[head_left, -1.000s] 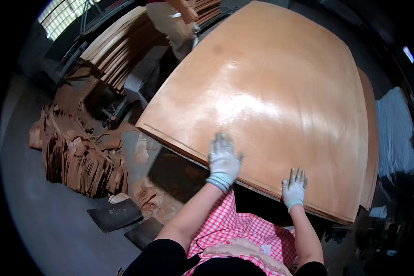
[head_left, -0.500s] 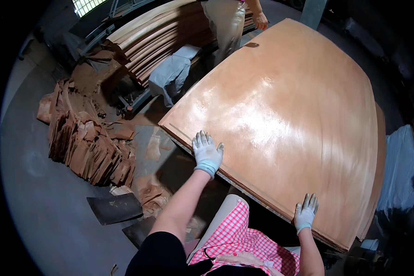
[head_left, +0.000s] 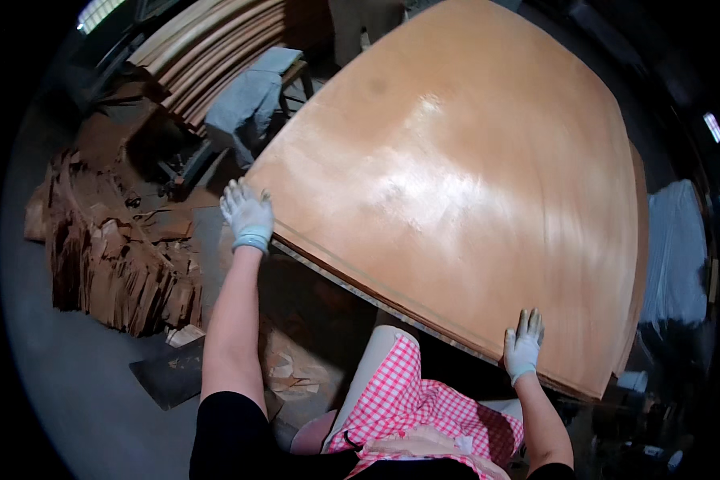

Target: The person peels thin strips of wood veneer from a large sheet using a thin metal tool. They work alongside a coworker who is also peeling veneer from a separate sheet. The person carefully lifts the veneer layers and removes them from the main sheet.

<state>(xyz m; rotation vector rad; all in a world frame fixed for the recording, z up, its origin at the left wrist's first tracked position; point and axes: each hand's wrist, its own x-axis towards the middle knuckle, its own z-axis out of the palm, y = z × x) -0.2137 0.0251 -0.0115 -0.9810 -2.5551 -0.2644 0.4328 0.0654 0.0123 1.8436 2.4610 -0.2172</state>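
A large glossy wood veneer sheet (head_left: pixel 456 248) lies in front of me on top of a stack, its near edge running down to the right. At the sheet's left corner is my left hand (head_left: pixel 246 210) in a white glove with a pale blue cuff, fingers stretched out and spread. My right hand (head_left: pixel 523 346), gloved the same way with darkened fingertips, rests flat on the sheet by the near edge toward its right end. Neither hand is closed around anything. The left palm's underside is hidden.
Broken brown veneer pieces (head_left: pixel 120 248) stand piled on the floor at left. Behind them are a stack of curved sheets (head_left: pixel 216 56) and a grey cloth (head_left: pixel 248 100) over a stand. Dark flat plates (head_left: pixel 170 372) lie nearer. Plastic-wrapped material (head_left: pixel 677 248) is at right. A person (head_left: pixel 360 28) stands beyond.
My left hand has slid left along the near edge to the sheet's corner. My right hand stays in about the same place on the sheet. The view has shifted, and the person beyond is less visible.
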